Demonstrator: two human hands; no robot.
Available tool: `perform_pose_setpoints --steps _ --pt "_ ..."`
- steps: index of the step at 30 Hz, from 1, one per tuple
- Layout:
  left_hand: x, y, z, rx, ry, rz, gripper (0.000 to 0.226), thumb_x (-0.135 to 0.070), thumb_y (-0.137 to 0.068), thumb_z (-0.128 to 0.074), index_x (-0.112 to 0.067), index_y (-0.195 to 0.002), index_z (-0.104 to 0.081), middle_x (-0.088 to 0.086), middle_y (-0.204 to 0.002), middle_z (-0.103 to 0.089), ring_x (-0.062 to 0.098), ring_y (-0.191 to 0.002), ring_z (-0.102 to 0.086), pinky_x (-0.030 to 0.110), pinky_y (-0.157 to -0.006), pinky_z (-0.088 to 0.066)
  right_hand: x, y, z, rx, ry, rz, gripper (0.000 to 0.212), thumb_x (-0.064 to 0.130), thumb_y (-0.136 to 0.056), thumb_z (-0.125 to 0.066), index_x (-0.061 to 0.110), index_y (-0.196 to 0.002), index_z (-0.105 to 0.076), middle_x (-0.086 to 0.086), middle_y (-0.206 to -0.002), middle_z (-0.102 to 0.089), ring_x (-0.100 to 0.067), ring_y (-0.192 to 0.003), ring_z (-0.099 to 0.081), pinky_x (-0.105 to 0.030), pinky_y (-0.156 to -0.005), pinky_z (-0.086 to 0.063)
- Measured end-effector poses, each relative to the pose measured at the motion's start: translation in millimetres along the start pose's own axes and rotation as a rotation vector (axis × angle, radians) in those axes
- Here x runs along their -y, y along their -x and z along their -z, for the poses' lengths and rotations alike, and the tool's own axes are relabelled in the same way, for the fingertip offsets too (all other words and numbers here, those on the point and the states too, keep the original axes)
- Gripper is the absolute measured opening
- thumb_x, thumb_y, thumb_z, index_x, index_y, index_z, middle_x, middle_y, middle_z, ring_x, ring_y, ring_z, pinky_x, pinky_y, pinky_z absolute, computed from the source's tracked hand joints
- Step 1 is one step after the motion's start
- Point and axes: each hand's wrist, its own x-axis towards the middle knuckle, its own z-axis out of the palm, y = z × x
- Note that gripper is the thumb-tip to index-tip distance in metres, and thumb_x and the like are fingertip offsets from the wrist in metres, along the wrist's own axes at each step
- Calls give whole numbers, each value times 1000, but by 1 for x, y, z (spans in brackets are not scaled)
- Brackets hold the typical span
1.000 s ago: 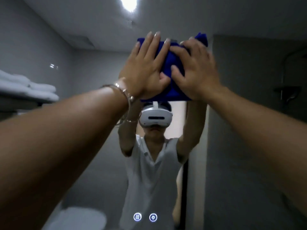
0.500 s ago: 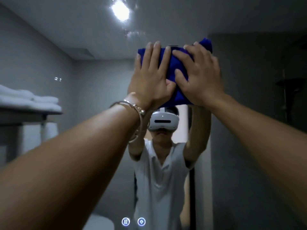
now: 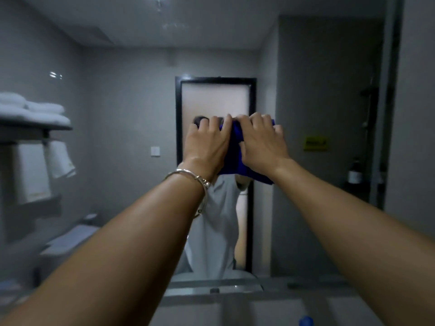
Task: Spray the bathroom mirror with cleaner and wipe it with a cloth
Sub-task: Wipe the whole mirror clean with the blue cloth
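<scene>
In the head view a dark blue cloth is pressed against the mirror at about mid-height, a little right of the centre, bunched into folds with its lower edge hanging below both wrists. The left hand and the right hand sit side by side on it, fingers bent and curled over its upper edge, so both are grasping the cloth; a silver bracelet circles the left wrist. Bare glass stretches wide to the left and above the hands, with less of it to the right, where the mirror's edge meets a grey wall. Below, the glass ends at a pale counter, and a small blue cap pokes up at the bottom edge of the picture. The glass reflects a dim grey bathroom: folded white towels on a shelf at the left, a frosted door in a black frame behind the person, a light switch beside it, a yellow sign too blurred to read, and a dark bottle at the right.
</scene>
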Motion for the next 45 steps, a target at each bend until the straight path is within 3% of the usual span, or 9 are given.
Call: perform_pose_setpoints --steps 8,12,17,20,24,29,35,40,45 --pt "29 36 30 154 104 -198 39 -27 -83 -59 -16 -120 -52 8 -116 -52 26 -106 -49 36 -85 -43 8 25 35 405 -92 64 33 38 -80 -62 22 -109 -55 -3 -107 -50 -22 -104 -46 -40 -90 -43" --pt "65 54 51 353 211 -172 42 -33 -80 -66 -20 -118 -51 5 -109 -58 25 -95 -54 34 -70 -44 23 23 51 584 -386 39 37 42 -79 -69 29 -110 -55 3 -101 -59 -18 -83 -62 -38 -70 -58" --pt "106 99 76 562 136 -123 49 -51 -70 -75 -31 -93 -38 -15 -75 -45 7 -63 -44 25 -53 -34 81 31 53 565 -326 225 41 48 -76 -72 30 -105 -50 5 -99 -58 -17 -84 -55 -28 -58 -39" --pt "136 131 89 713 147 -31 49 -72 -71 -59 -28 -77 -37 -13 -72 -49 4 -62 -46 24 -51 -31 127 44 55 606 -357 301 39 52 -75 -72 29 -99 -50 6 -95 -55 -15 -84 -52 -29 -61 -38" --pt "174 186 91 734 162 92 48 -70 -86 -32 -28 -86 -53 -4 -76 -57 11 -67 -52 29 -58 -37 185 66 68 676 -423 364 34 50 -79 -70 28 -101 -58 5 -95 -62 -15 -84 -58 -31 -68 -48" --pt "224 260 95 673 71 80 48 -69 -86 -34 -24 -87 -50 -4 -75 -55 15 -67 -53 27 -53 -35 258 94 73 761 -439 383 38 55 -76 -70 26 -97 -58 5 -91 -63 -15 -83 -60 -38 -78 -54" --pt "300 350 116 642 105 129 43 -63 -88 -42 -20 -89 -45 -1 -81 -55 20 -70 -50 30 -57 -36 366 124 83 863 -620 337 36 56 -77 -68 28 -93 -52 5 -89 -62 -13 -79 -62 -36 -73 -57" --pt "373 428 130 715 152 186 40 -58 -90 -45 -20 -96 -52 1 -89 -61 18 -73 -52 29 -57 -36 471 163 87 978 -823 307 32 57 -85 -58 26 -90 -50 4 -90 -61 -13 -77 -61 -33 -68 -55" --pt "423 485 118 797 216 267 41 -57 -89 -48 -17 -98 -56 3 -91 -63 22 -80 -57 34 -64 -47 541 180 77 1043 -787 374 33 54 -90 -55 23 -101 -50 2 -95 -61 -15 -82 -60 -37 -76 -55"
